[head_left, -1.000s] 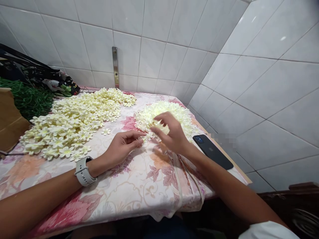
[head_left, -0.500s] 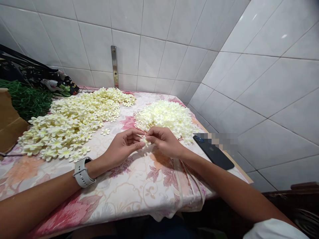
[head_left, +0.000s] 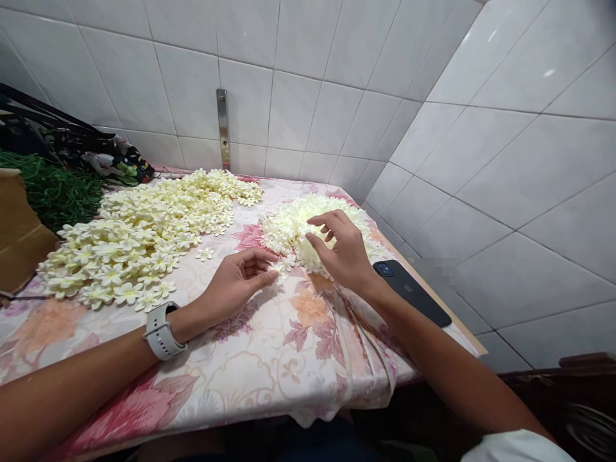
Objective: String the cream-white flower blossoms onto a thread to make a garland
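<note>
Between the thumb and fingers of my left hand (head_left: 245,276) is a small white artificial flower (head_left: 278,269) with a yellowish centre. My right hand (head_left: 341,247) hovers over the right-hand heap of whiter flowers (head_left: 283,224), its thumb and fingers apart and nothing visible in them. To the left spreads a larger pile of cream-yellow flowers (head_left: 144,237). One single flower (head_left: 205,254) lies apart on the cloth between the two heaps.
A floral tablecloth (head_left: 231,378) covers the table. At the right edge lies a black phone (head_left: 416,295). On the left are green shredded strands (head_left: 72,199), brown cardboard (head_left: 22,234) and a dark floral bag (head_left: 106,157). Tiled walls (head_left: 308,122) stand behind and to the right.
My right hand has let go of the flower, moved up and right over the whiter heap, and opened. My left hand stays in place with the flower.
</note>
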The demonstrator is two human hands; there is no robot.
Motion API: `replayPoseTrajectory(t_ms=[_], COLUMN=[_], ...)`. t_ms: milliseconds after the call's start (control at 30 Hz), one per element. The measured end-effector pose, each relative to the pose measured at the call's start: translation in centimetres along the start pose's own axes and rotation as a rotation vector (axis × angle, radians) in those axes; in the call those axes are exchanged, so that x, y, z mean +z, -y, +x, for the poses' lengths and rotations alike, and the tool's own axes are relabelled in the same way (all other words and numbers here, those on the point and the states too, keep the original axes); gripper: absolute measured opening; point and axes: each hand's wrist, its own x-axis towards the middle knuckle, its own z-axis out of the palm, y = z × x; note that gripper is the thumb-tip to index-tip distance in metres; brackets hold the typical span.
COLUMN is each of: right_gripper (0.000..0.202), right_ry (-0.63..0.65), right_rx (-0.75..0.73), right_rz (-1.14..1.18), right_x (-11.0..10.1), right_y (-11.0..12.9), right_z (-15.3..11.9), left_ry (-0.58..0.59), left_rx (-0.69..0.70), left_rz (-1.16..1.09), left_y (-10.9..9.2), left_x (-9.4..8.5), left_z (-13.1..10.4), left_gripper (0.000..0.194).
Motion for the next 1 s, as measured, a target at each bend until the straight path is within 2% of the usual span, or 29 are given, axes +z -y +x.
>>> replayPoseTrajectory(t_ms=[67,133,200,267,367,633,867,1000], right_gripper=[0.016,0.024,0.031,0.037,0.037,0.023,0.018,0.025], right_ry=[0.076,0.288,0.457,0.505,0.518,0.449,0.111,0.045], right_rx=[-0.07,-0.071,0.01,0.088,0.121,0.03,0.164,0.228], right_rz=[0.031,0.178,0.289,0.354,0.418,0.335,0.306,0.34], right_x=[0.1,0.6,1.3,1.8,2.0,2.0,0.9,0.0], right_y=[0.4,0.8,1.2,1.3,1.2,1.0,-0.1,-0.3], right_z=[-0.2,-0.6,-1.1,-1.5,-1.6,-1.6,-0.6,0.0], left_ry=[0.001,0.02,0.044,0.053,0.05,0.04,0.003,-0.002], left_rx=[0.001,0.005,0.014,0.014,-0.002,-0.015,0.001,0.001], left_rz=[-0.009,-0.034,-0.051,-0.047,-0.038,0.01,0.06,0.049], left_y=[0.0,-0.1,-0.2,-0.2,-0.2,-0.2,-0.2,-0.1], left_x=[0.0,0.1,0.1,0.2,0.2,0.2,0.1,0.0], left_z=[0.0,0.0,0.0,-0.1,-0.2,-0.1,-0.1,0.0], left_gripper=[0.031,0.032,0.032,0.032,0.032,0.029,0.029,0.03])
